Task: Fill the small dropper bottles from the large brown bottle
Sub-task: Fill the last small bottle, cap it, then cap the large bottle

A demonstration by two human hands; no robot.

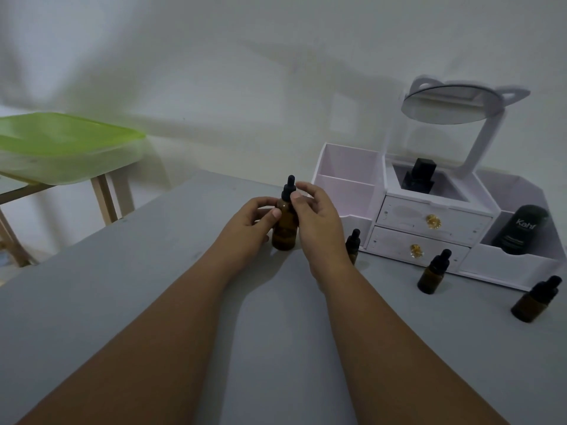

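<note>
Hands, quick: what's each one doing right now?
Left hand: grips the large brown bottle by its body.
Right hand: pinches the bottle's black dropper cap.

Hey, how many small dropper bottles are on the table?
3 small bottles: one by the right hand, one before the drawers, one far right. More may be hidden.

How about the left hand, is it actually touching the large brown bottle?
Touching. The head view shows the left hand wrapped round the large brown bottle, with its thumb lying on the glass front and no gap.
</note>
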